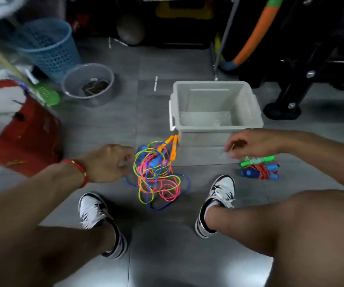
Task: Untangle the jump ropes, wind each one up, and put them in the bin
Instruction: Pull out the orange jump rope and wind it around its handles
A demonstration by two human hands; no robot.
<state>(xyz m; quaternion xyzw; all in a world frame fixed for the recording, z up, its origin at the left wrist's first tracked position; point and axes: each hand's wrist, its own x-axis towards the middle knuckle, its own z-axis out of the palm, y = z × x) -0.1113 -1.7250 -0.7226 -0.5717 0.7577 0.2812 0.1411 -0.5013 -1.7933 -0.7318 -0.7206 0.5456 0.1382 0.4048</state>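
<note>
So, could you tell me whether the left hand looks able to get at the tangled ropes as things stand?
Probably yes: the left hand hovers just beside the tangled ropes on the floor, with nothing between them.

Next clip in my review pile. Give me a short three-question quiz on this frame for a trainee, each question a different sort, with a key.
1. True or false: the translucent plastic bin already holds a wound rope.
2. Multiple choice: the tangle of yellow, pink and blue ropes lies (A) inside the bin, (B) on the floor between the two shoes, in front of the bin, (C) in the blue mesh basket.
3. Fill in: the bundle with blue handles and red cord lies on the floor below the ___ hand.

Key: 1 false, the bin looks empty. 2 B. 3 right. The left hand hovers beside the tangle, with no clear grip on it.
</note>
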